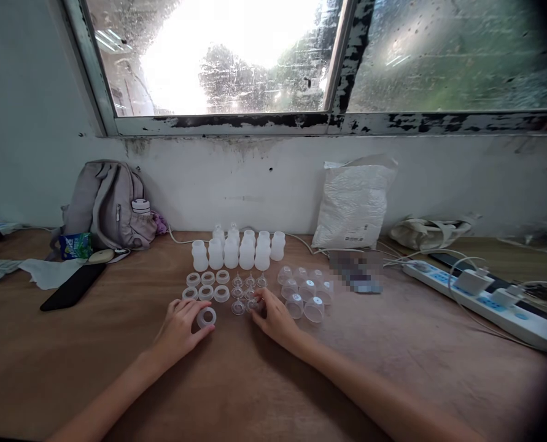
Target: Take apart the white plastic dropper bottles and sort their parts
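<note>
My left hand (181, 325) curls around a white screw ring (213, 317) at the front of the ring group, thumb and fingers on its edges. Several more screw rings (207, 278) lie in rows just behind it. To the right, my right hand (275, 316) closes thumb and fingers around a clear bottle nipple (252, 305), which they partly cover. Other bottle nipples (238, 307) stand in rows beside it. Clear dome caps (314, 310) stand right of that hand. Behind the rings and nipples, frosted white baby bottles (231, 253) stand upright in rows.
At the back left are a grey backpack (110, 202) and a black phone (73, 287). A white plastic package (353, 202) leans on the wall. On the right lies a white power strip (485, 301) with plugs and cables. A cloth pouch (427, 233) sits behind it.
</note>
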`<state>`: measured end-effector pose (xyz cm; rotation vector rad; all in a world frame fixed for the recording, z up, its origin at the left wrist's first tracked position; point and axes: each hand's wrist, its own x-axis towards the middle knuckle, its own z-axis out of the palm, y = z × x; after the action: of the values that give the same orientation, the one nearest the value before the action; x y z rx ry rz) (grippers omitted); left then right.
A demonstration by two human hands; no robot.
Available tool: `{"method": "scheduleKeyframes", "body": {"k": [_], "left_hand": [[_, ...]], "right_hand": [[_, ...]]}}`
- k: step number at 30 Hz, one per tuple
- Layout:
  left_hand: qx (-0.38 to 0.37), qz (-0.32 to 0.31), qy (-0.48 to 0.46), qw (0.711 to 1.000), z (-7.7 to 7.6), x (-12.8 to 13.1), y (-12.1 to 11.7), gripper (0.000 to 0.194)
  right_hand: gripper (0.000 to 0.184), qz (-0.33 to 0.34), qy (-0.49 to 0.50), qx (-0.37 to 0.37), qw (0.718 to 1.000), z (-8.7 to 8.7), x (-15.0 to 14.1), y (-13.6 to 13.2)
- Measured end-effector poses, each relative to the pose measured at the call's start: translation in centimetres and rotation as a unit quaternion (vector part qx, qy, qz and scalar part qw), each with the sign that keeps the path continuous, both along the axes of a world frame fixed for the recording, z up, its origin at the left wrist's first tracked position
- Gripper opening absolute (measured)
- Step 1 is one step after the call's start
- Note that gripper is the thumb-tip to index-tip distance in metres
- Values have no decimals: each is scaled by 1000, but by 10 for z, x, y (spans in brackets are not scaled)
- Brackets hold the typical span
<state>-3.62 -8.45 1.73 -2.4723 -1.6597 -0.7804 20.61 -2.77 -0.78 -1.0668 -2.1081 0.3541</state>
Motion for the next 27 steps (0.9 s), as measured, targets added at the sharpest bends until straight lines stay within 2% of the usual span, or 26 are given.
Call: {"method": "scheduleKeyframes", "body": {"k": [4, 8, 18, 22, 24, 27], "left_hand": [[5, 39, 21, 999, -4, -12, 5, 30], [6, 56, 30, 998, -7, -13, 8, 28], [53, 36, 51, 997, -3, -7, 13, 28], [83, 22, 65, 994, 17, 3, 32, 27], [95, 26, 68, 993, 35, 10, 53, 27], [95, 54, 68, 992, 66, 24, 96, 29]], "right_hand": [[25, -4, -32, 15, 999, -2, 0, 2], [27, -3, -33, 18, 999, 0, 0, 0], [24, -10, -18, 11, 1000, -4, 1, 4], [24, -9, -16, 13, 1000, -5, 1, 4], [25, -9, -14, 12, 1000, -3, 1, 3], [26, -13, -12, 6, 1000, 2, 1, -1]]}}
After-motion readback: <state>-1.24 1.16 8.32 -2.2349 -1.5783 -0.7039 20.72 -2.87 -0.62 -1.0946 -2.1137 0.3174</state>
